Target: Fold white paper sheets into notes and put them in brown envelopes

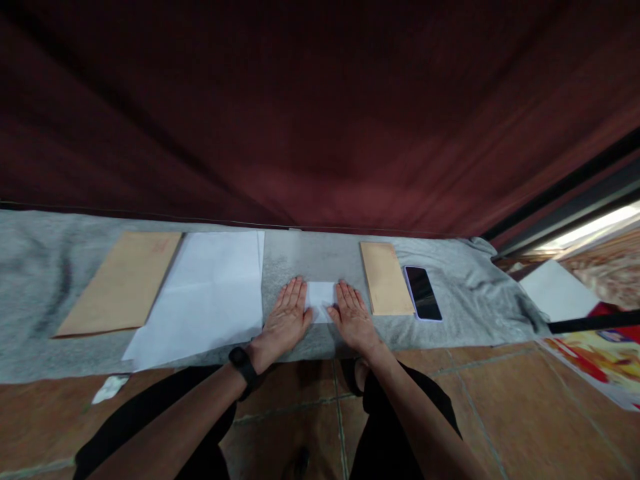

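Note:
A small white piece of paper (321, 293) lies flat on the grey cloth (313, 257) in front of me. My left hand (286, 317) rests palm down at its left edge, fingers stretched out and pointing away from me. At the right edge my right hand (354, 320) lies flat in the same way, its thumb reaching onto the paper. To the left of my left hand are large white sheets (210, 293). A brown envelope (387, 277) lies just right of my right hand.
A larger brown envelope (125, 280) lies at the far left, beside the white sheets. Right of the small envelope is a phone (423, 293). A dark red curtain (320, 133) rises behind the cloth. On the tiled floor (310, 427) lies a crumpled white scrap (110, 388).

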A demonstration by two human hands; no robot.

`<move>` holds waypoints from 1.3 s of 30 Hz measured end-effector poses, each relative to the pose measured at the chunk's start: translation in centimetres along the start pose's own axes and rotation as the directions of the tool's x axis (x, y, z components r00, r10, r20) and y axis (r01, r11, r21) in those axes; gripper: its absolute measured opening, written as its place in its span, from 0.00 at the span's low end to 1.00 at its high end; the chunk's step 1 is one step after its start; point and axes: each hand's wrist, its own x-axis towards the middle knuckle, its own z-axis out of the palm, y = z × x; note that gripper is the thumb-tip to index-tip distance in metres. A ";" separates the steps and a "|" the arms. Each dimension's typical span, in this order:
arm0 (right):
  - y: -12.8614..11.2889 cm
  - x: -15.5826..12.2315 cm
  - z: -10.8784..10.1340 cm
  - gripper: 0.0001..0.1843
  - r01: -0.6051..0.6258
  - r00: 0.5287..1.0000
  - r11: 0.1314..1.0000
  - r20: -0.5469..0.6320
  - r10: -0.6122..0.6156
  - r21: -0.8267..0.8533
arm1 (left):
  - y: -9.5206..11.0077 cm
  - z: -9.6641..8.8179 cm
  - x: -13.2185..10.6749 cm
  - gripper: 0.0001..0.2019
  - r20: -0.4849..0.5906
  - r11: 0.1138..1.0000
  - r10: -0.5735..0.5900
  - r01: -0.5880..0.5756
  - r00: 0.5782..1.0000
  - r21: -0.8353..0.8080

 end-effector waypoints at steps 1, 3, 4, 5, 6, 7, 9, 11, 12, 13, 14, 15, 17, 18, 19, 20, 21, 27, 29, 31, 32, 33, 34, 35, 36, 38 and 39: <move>0.1 0.0 0.0 0.33 0.000 1.000 1.000 -0.008 0.001 0.004 | 0.0 -0.1 0.0 0.32 -0.004 1.000 -0.003 0.003 1.000 0.007; 0.1 0.0 -0.1 0.33 -0.004 1.000 1.000 -0.025 0.005 0.016 | 0.1 -0.3 0.0 0.32 -0.016 1.000 -0.003 0.003 1.000 0.022; -0.1 0.0 -0.2 0.33 -0.004 0.999 1.000 -0.033 0.005 0.022 | 0.2 -0.5 0.0 0.31 -0.024 1.000 -0.001 0.002 1.000 0.030; -0.3 0.0 -0.2 0.32 0.003 0.999 1.000 -0.040 -0.001 0.027 | 0.2 -0.6 -0.1 0.31 -0.029 0.999 0.005 -0.004 1.000 0.035; -0.6 0.0 -0.2 0.32 0.019 0.999 0.999 -0.045 -0.018 0.031 | 0.3 -0.7 -0.1 0.30 -0.033 0.999 0.017 -0.016 0.999 0.039; -1.0 0.0 -0.1 0.31 0.047 0.998 0.998 -0.047 -0.045 0.036 | 0.3 -0.8 -0.1 0.29 -0.033 0.999 0.034 -0.032 0.999 0.041; -1.9 -0.1 0.1 0.30 0.117 0.992 0.992 -0.043 -0.116 0.045 | 0.3 -0.9 -0.2 0.29 -0.027 0.997 0.072 -0.071 0.997 0.042; -2.7 -0.2 0.4 0.30 0.154 0.988 0.987 -0.041 -0.152 0.047 | 0.3 -0.8 -0.3 0.28 -0.021 0.994 0.102 -0.101 0.995 0.039; -2.9 -0.3 0.6 0.30 0.149 0.988 0.988 -0.045 -0.147 0.044 | 0.2 -0.7 -0.3 0.28 -0.021 0.994 0.106 -0.105 0.994 0.036; -3.0 -0.3 0.7 0.31 0.134 0.990 0.990 -0.050 -0.132 0.037 | 0.2 -0.7 -0.3 0.28 -0.022 0.994 0.105 -0.104 0.994 0.032; -3.1 -0.3 0.8 0.31 0.114 0.992 0.993 -0.057 -0.112 0.028 | 0.2 -0.6 -0.3 0.28 -0.025 0.995 0.100 -0.099 0.995 0.028; -3.0 -0.3 0.9 0.32 0.095 0.994 0.995 -0.065 -0.093 0.019 | 0.2 -0.5 -0.3 0.28 -0.029 0.996 0.092 -0.092 0.995 0.023; -2.7 -0.2 1.0 0.32 0.072 0.994 0.997 -0.077 -0.072 0.002 | 0.2 -0.4 -0.2 0.29 -0.044 0.997 0.071 -0.071 0.996 0.016; -2.6 -0.2 1.0 0.32 0.068 0.994 0.998 -0.081 -0.068 -0.006 | 0.2 -0.4 -0.2 0.29 -0.052 0.998 0.065 -0.064 0.997 0.013; -2.4 -0.2 1.0 0.32 0.064 0.995 0.998 -0.082 -0.064 -0.013 | 0.2 -0.4 -0.2 0.29 -0.059 0.998 0.060 -0.059 0.996 0.012; -2.3 -0.2 1.0 0.33 0.056 0.995 0.998 -0.083 -0.058 -0.021 | 0.2 -0.4 -0.2 0.29 -0.064 0.998 0.057 -0.057 0.996 0.012; -2.2 -0.2 1.0 0.33 0.045 0.996 0.999 -0.082 -0.048 -0.028 | 0.3 -0.5 -0.2 0.30 -0.067 0.998 0.058 -0.057 0.996 0.012; -2.0 0.2 0.6 0.34 -0.017 1.000 0.998 -0.015 0.016 -0.053 | 0.4 -0.7 0.1 0.33 -0.064 0.998 0.059 -0.058 0.996 0.030; -1.9 0.5 0.2 0.34 -0.019 0.999 0.998 0.038 0.021 -0.053 | 0.4 -0.7 0.2 0.32 -0.052 0.998 0.051 -0.049 0.997 0.038; -1.7 0.9 -0.3 0.34 -0.021 0.995 0.998 0.097 0.026 -0.051 | 0.4 -0.7 0.3 0.32 -0.038 0.998 0.046 -0.045 0.998 0.046; -1.6 1.0 -0.6 0.34 -0.023 0.992 0.999 0.122 0.029 -0.048 | 0.3 -0.7 0.3 0.32 -0.034 0.998 0.047 -0.045 0.998 0.052; -1.6 1.1 -0.7 0.34 -0.022 0.990 0.999 0.142 0.028 -0.044 | 0.3 -0.7 0.3 0.32 -0.033 0.997 0.049 -0.047 0.998 0.058; -1.5 1.1 -0.8 0.34 -0.020 0.988 0.999 0.152 0.026 -0.040 | 0.4 -0.7 0.3 0.32 -0.034 0.997 0.052 -0.050 0.998 0.062; -1.5 1.1 -0.8 0.34 -0.017 0.988 0.999 0.152 0.023 -0.037 | 0.4 -0.7 0.2 0.32 -0.036 0.996 0.054 -0.052 0.998 0.066; -1.5 1.0 -0.7 0.34 -0.016 0.990 0.999 0.143 0.021 -0.037 | 0.4 -0.7 0.2 0.32 -0.037 0.996 0.056 -0.053 0.998 0.069; -1.6 0.7 -0.3 0.34 -0.017 0.995 0.999 0.102 0.021 -0.044 | 0.5 -0.8 0.1 0.32 -0.034 0.996 0.056 -0.053 0.998 0.072; -1.7 0.5 0.0 0.33 -0.021 0.997 0.999 0.073 0.024 -0.049 | 0.5 -0.9 0.1 0.32 -0.032 0.996 0.056 -0.053 0.998 0.071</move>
